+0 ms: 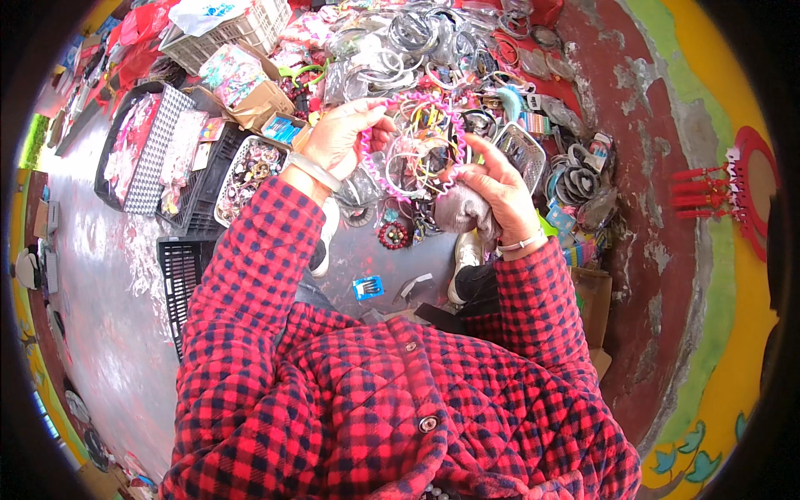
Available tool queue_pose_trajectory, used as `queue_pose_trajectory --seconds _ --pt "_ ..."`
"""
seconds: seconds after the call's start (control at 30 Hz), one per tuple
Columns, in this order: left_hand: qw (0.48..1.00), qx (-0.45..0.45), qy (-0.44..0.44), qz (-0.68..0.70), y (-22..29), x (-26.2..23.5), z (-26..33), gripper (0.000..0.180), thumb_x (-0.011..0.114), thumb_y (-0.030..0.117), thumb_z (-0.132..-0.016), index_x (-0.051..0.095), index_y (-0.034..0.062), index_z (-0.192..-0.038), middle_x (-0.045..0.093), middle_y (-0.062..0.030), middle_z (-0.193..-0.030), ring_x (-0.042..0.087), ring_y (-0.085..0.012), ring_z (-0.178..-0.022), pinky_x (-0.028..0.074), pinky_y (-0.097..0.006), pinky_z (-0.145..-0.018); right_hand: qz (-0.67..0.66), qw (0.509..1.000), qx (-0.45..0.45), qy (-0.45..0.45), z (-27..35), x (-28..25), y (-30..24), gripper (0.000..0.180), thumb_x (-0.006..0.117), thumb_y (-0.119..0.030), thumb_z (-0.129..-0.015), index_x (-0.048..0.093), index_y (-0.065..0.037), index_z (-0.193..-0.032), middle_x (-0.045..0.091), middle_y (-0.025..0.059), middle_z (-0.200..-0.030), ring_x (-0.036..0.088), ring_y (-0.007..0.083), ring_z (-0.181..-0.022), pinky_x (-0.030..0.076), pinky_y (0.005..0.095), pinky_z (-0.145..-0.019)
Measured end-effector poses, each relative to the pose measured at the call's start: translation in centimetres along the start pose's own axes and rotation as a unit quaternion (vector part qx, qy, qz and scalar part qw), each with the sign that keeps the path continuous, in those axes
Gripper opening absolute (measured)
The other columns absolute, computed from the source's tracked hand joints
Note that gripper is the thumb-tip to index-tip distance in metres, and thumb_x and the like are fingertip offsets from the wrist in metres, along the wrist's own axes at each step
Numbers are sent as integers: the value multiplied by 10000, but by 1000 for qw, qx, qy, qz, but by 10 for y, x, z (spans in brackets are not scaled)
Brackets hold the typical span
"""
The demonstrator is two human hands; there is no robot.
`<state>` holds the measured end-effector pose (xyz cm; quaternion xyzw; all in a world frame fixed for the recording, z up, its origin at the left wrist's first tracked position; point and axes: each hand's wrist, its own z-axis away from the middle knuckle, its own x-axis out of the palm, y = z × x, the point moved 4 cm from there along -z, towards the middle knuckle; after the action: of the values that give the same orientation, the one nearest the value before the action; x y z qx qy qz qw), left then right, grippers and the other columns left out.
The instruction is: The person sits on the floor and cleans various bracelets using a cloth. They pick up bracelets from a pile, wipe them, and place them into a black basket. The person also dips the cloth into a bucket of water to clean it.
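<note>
My left hand (340, 133) grips the left side of a pink scalloped hair hoop (375, 162) that rings a bunch of thin hoops in mixed colours (421, 146). My right hand (492, 187) holds the right side of the same bunch and also keeps a grey cloth (462, 210) bunched under its palm. Both hands are raised in front of my chest, above a heap of hair hoops (433, 42) spread on the ground. Both sleeves are red and black checked, with a bangle on each wrist.
A white plastic basket (242, 29) and a brown cardboard box (258, 100) stand at the back left. Black crates (179, 279) and a tray of small trinkets (250, 171) lie to my left. A red-painted wall (658, 167) with red tassels (708, 192) rises on the right.
</note>
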<state>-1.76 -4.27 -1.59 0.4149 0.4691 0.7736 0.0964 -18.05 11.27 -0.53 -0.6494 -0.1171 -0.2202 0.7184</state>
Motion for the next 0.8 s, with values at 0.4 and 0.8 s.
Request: queue_pose_trajectory --seconds 0.4,0.8 --pt "994 37 -102 -5 16 18 9 312 553 131 -834 472 23 -1115 607 -143 -903 592 -210 -811 459 -308 -733 12 997 66 24 -5 -15 16 149 517 -117 -870 592 -8 -940 602 25 -800 566 85 -707 457 195 -646" --pt "990 77 -108 -40 14 16 11 193 587 57 -787 592 35 -978 617 -122 -937 589 -249 -919 446 -344 -817 25 994 -14 107 -2 -14 4 145 547 -25 -827 589 -15 -965 599 21 -871 555 89 -775 461 209 -685"
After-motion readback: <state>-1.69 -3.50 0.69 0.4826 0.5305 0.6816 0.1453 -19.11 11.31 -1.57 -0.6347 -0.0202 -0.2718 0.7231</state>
